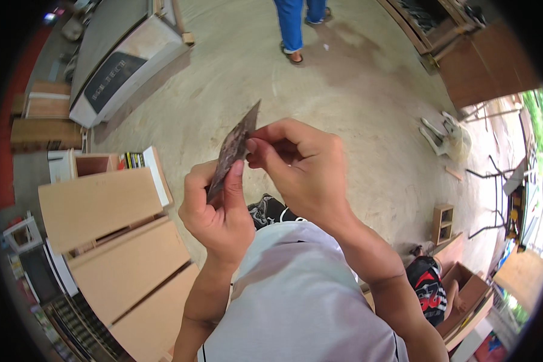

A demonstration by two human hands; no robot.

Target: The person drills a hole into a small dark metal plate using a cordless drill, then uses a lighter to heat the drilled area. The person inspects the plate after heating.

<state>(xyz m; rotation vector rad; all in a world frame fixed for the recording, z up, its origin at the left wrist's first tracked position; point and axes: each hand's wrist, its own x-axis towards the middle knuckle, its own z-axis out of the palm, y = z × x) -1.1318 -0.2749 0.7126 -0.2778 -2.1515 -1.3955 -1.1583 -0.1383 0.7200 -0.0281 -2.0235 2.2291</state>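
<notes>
In front of my chest I hold up a thin, dark brown mottled sheet [230,148], stiff and pointed at its top corner; it could be worn sandpaper. My left hand [220,208] grips its lower end, thumb on the near face and fingers curled behind. At the sheet's right edge my right hand [308,166] is closed, thumb and forefinger pinched together against it. The other right fingers are curled and partly hidden.
To my left stand wooden cabinets with pale board panels [127,259]; beyond them is a large grey-white case [127,72]. A person in blue trousers [289,24] stands ahead. A dog [452,139] lies at right; another person [428,289] sits near an open wooden drawer box [464,295].
</notes>
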